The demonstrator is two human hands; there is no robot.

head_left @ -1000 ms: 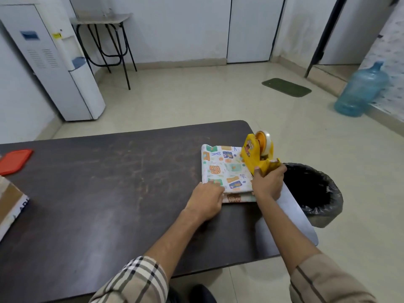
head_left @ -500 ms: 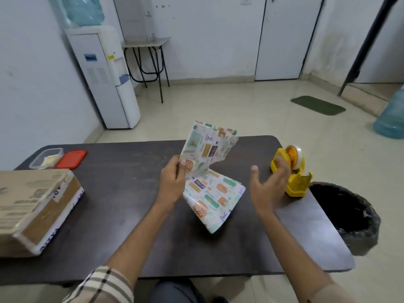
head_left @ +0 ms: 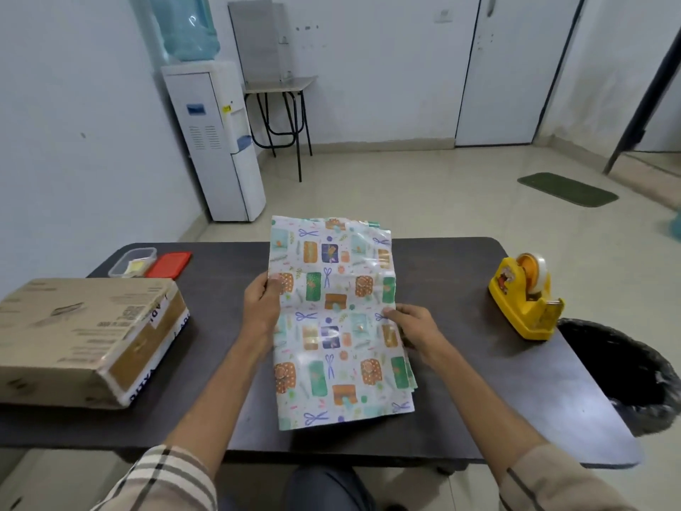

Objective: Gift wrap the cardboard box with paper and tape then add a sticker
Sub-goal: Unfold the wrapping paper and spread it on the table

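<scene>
A sheet of patterned wrapping paper (head_left: 333,319), white with small gift and scissor prints, is held partly unfolded over the middle of the dark table (head_left: 460,363). My left hand (head_left: 261,307) pinches its left edge. At the paper's right edge my right hand (head_left: 412,326) grips it with fingers and thumb. The cardboard box (head_left: 84,337) lies on the table's left end, apart from both hands. A yellow tape dispenser (head_left: 525,304) stands at the right end of the table.
A clear plastic tub (head_left: 131,261) and its red lid (head_left: 169,264) sit at the far left of the table. A black-lined bin (head_left: 626,374) stands on the floor off the right end. A water cooler (head_left: 217,142) and stool are behind.
My right hand let go of the tape dispenser, which now stands at the right end. Both hands lifted the folded paper and opened it out to a longer sheet.
</scene>
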